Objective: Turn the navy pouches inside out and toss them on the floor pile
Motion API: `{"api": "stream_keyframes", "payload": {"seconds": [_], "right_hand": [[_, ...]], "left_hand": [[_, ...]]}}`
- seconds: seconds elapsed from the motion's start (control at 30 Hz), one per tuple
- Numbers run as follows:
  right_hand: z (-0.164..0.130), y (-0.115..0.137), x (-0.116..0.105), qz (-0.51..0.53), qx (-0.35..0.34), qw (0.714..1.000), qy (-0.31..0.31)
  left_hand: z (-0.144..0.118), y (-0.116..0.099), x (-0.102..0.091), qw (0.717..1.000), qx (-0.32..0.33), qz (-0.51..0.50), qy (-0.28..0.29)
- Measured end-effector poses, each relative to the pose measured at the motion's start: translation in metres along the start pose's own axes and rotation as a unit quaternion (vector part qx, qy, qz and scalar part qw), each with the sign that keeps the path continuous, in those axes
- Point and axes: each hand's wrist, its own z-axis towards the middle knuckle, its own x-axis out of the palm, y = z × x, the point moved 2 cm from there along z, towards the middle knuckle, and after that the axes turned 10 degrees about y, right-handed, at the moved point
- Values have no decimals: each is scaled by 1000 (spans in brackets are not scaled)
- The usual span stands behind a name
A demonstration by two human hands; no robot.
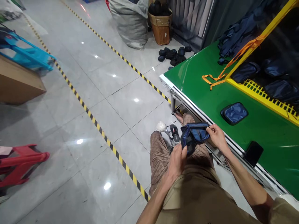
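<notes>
Over my lap I hold a small blue-and-black zip pouch (198, 132), its flap or opening spread apart. My left hand (177, 158) grips its lower left side, fingers wrapped round the dark fabric and partly hidden. At the pouch's right end, my right hand (216, 135) pinches the edge between thumb and fingers. A similar blue pouch (235, 113) lies on the green table top (191, 74) to the right, apart from both hands.
A black phone (253, 154) rests at the table's near edge. A yellow basket (261, 96) holds several pouches, with an orange strap (218, 79) hanging from it. Dark pouches (174, 55) lie on the floor near a sack (130, 23). Left are a cardboard box (20, 82) and red stool (22, 163).
</notes>
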Motion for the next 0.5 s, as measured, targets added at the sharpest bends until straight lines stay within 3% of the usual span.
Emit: {"api": "stream_keyframes", "payload": {"seconds": [0.1, 0.2, 0.27, 0.37, 0.43, 0.5], "right_hand": [[2, 4, -4, -31, -19, 998, 51], [-15, 33, 5, -42, -71, 993, 90], [-29, 58, 12, -24, -87, 993, 81], [-45, 93, 24, -12, -108, 994, 21], [-50, 116, 37, -32, -190, 981, 3], [-54, 139, 59, -63, -306, 950, 18]], "left_hand": [[4, 0, 9, 984, 147, 96, 29], [8, -8, 12, 964, 208, 160, 51], [6, -20, 6, 966, 223, 117, 61], [-5, -38, -13, 983, 160, -77, 41], [-16, -42, -29, 973, 68, -218, -42], [-26, -39, -44, 945, -2, -288, -155]]}}
